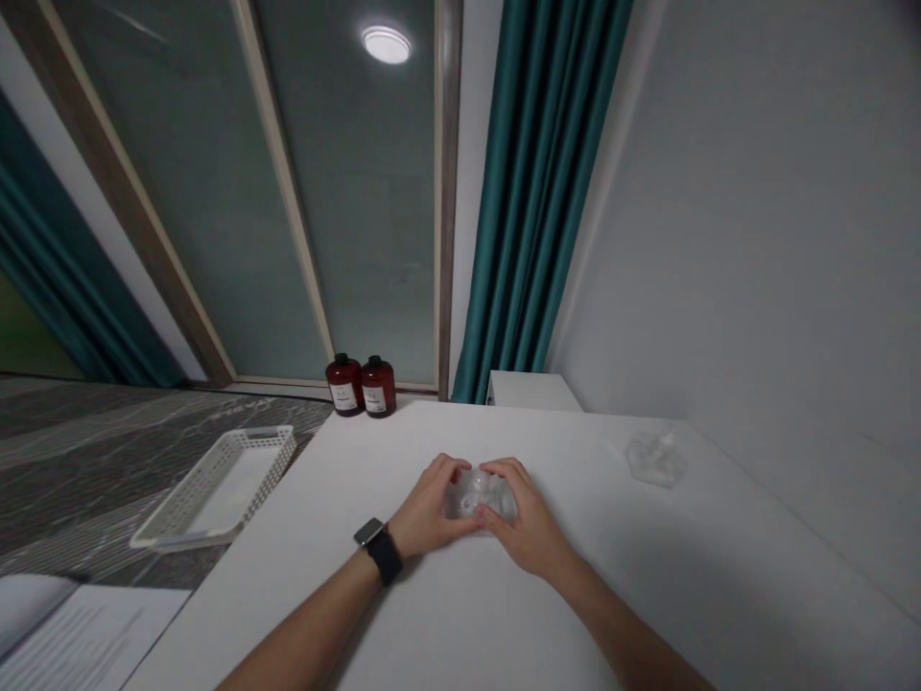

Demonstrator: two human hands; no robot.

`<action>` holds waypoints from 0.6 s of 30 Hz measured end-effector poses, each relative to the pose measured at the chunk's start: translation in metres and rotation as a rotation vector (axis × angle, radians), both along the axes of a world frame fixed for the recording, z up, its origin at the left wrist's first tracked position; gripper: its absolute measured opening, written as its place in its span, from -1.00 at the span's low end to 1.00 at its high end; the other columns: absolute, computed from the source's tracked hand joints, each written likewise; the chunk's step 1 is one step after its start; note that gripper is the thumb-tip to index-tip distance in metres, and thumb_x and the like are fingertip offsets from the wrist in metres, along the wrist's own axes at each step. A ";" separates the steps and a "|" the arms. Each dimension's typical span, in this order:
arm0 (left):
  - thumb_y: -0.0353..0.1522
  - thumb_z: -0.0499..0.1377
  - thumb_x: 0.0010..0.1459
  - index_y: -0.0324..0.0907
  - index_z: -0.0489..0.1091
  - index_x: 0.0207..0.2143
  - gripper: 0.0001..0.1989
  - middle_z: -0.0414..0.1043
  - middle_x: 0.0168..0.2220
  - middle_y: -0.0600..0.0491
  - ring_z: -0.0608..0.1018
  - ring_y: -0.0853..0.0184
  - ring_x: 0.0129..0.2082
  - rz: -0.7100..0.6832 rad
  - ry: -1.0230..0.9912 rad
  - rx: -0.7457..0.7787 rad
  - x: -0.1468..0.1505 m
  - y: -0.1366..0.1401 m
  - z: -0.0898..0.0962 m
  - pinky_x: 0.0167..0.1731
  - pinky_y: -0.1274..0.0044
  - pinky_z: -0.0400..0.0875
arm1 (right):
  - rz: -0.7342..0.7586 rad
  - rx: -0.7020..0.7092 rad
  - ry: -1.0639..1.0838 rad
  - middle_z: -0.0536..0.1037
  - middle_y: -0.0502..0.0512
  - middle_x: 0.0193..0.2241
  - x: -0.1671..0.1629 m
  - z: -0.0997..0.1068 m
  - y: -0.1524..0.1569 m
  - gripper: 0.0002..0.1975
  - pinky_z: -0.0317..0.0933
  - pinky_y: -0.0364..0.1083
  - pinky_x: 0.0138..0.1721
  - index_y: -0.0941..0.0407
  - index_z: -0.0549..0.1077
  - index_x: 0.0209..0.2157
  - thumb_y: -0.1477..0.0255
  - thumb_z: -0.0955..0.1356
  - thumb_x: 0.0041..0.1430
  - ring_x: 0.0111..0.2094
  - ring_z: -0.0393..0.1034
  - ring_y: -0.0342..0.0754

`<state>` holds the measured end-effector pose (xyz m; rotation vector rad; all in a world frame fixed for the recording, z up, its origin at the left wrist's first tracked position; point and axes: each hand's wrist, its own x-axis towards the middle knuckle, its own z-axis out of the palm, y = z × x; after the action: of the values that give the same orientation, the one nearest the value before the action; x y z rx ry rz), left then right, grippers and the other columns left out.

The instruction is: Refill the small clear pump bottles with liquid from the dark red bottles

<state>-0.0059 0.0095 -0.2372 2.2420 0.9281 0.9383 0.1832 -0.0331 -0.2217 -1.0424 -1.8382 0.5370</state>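
Both of my hands curve around a small clear container on the white table, its exact kind hard to make out. My left hand, with a dark watch on the wrist, grips its left side. On the right side my right hand holds it in the same way. The thumbs meet at the near edge and the fingertips rest on the far rim. A second clear, angular piece, maybe a lid or dish, lies apart to the right, near the wall.
Two dark red bottles with white labels stand at the table's far left corner. Left of the white table are a white perforated basket and an open book. A white box-like surface sits behind the table, below a teal curtain.
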 end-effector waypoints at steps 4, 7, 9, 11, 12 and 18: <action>-0.27 0.34 0.03 -0.17 0.27 0.00 -0.49 0.33 -0.09 -0.05 0.40 0.15 -0.09 0.011 0.033 0.007 -0.001 -0.002 0.003 -0.07 0.34 0.36 | -0.012 -0.009 0.008 0.46 0.13 -0.13 -0.001 0.001 -0.001 -0.70 0.26 0.03 -0.02 0.07 0.36 -0.05 0.49 0.33 0.16 -0.07 0.36 0.05; -0.31 0.35 0.00 -0.16 0.27 0.01 -0.47 0.33 -0.09 -0.04 0.40 0.16 -0.08 0.014 0.049 0.002 -0.001 -0.002 0.003 -0.07 0.34 0.35 | -0.010 0.000 -0.008 0.47 0.13 -0.12 0.000 0.002 -0.001 -0.70 0.25 0.03 0.00 0.07 0.36 -0.04 0.49 0.32 0.17 -0.06 0.36 0.05; -0.33 0.36 -0.01 -0.16 0.26 0.02 -0.46 0.32 -0.10 -0.03 0.40 0.16 -0.09 0.012 0.048 0.003 -0.002 -0.002 0.002 -0.07 0.35 0.34 | -0.010 0.013 -0.019 0.48 0.13 -0.12 0.000 0.003 -0.001 -0.71 0.25 0.03 -0.01 0.07 0.36 -0.05 0.50 0.32 0.16 -0.06 0.36 0.05; -0.31 0.37 0.00 -0.16 0.26 0.02 -0.44 0.32 -0.10 -0.03 0.40 0.16 -0.10 0.004 0.047 0.003 -0.002 -0.001 0.002 -0.08 0.35 0.34 | -0.012 0.022 -0.026 0.48 0.13 -0.13 0.000 0.002 -0.001 -0.71 0.25 0.03 -0.01 0.07 0.35 -0.05 0.50 0.32 0.16 -0.06 0.36 0.05; -0.29 0.37 0.00 -0.17 0.26 0.03 -0.44 0.32 -0.10 -0.03 0.40 0.16 -0.10 -0.002 0.047 0.003 -0.002 -0.001 0.002 -0.08 0.35 0.34 | -0.016 0.025 -0.025 0.48 0.13 -0.13 -0.001 0.001 -0.001 -0.71 0.25 0.03 -0.01 0.08 0.35 -0.05 0.50 0.31 0.16 -0.07 0.36 0.05; -0.22 0.36 0.03 -0.15 0.26 0.05 -0.43 0.33 -0.09 -0.05 0.40 0.15 -0.09 -0.031 0.032 0.004 -0.003 0.000 0.004 -0.08 0.35 0.35 | -0.035 0.028 -0.021 0.47 0.13 -0.15 -0.005 -0.001 -0.001 -0.72 0.25 0.04 -0.03 0.08 0.33 -0.06 0.51 0.30 0.15 -0.09 0.36 0.06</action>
<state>-0.0088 0.0094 -0.2331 2.2750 0.9039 0.8936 0.1782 -0.0342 -0.2223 -1.0639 -1.8374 0.4800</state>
